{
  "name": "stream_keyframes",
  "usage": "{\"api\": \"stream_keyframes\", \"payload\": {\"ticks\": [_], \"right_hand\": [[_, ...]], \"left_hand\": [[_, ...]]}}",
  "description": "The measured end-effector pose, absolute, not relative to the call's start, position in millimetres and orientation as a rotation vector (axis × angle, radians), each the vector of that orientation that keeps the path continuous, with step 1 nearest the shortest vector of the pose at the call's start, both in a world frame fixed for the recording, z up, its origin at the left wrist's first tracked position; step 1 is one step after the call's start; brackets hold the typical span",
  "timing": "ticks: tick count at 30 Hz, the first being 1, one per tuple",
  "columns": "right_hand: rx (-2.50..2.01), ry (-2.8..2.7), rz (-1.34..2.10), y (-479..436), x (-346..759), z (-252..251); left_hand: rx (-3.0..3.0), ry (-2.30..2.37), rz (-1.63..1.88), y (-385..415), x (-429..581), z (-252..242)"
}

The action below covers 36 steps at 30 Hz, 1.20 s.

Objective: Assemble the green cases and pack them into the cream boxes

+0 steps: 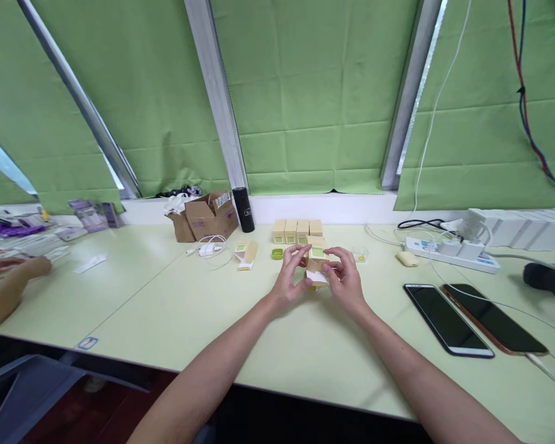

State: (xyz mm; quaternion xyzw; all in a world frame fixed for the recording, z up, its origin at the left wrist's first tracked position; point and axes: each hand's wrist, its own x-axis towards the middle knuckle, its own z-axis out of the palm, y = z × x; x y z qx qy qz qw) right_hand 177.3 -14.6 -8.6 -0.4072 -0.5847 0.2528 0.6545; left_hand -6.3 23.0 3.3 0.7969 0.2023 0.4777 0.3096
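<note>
A small carton (317,264) of pale tan card has a light green panel on the face turned toward the camera. It is roughly upright, tilted a little, and its lower end is open, with a white flap showing there. It sits low over the surface (240,327), toward the far middle, pinched between the left grip (290,279) and the right grip (346,280).

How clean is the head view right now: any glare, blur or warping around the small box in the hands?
Head view: soft, even light through the green blinds, only faint shadows on the table; no glare on the small box between the left hand and right hand, though its print is too small to read; wide-angle warping bends the window frames toward the edges.
</note>
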Motion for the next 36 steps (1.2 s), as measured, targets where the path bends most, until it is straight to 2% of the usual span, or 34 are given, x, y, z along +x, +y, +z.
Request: {"api": "stream_keyframes", "payload": {"ticks": [8,22,36], "right_hand": [[-0.932,-1.312,0.550,-11.9,178.1,-10.7],[-0.826,-1.407,0.613,-16.8,177.6,-10.1],[-0.784,-1.469,0.619,-20.5,176.4,-9.8]], "left_hand": [[2.172,0.569,1.216,22.2,-4.4,0.2],[1.922,0.583,1.370,26.7,-3.4,-0.5],[1.772,0.606,1.354,27.4,-2.4,-0.4]]}}
